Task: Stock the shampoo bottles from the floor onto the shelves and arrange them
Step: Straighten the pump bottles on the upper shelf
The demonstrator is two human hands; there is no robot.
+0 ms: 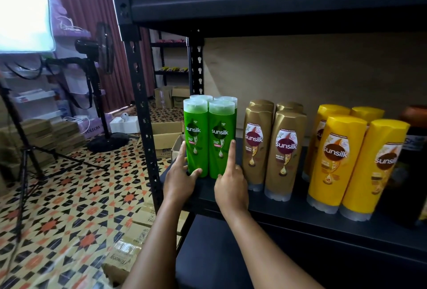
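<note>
Head view is filled at 9 o'clock by a patterned tiled floor, on which a black standing fan and cardboard boxes are seen. A black metal shelf is carried by a perforated upright. On the shelf's left end, four green bottles with clear caps are stood upright in a tight block, two in front and two behind; "sunsilk" is read in white on both front labels. The left hand is laid against the block's left side, its index finger stretched up the outer bottle and its thumb curled to the base: a light grasping grip. The right hand is set at the block's right side, index finger straight against the bottle, the other fingers folded; nothing is gripped by it. Toward 3 o'clock, four gold bottles marked "sunsilk" and "HAIR FALL" are stood cap-down, then four yellow bottles likewise branded. A dark bottle is cut off at the edge.
</note>
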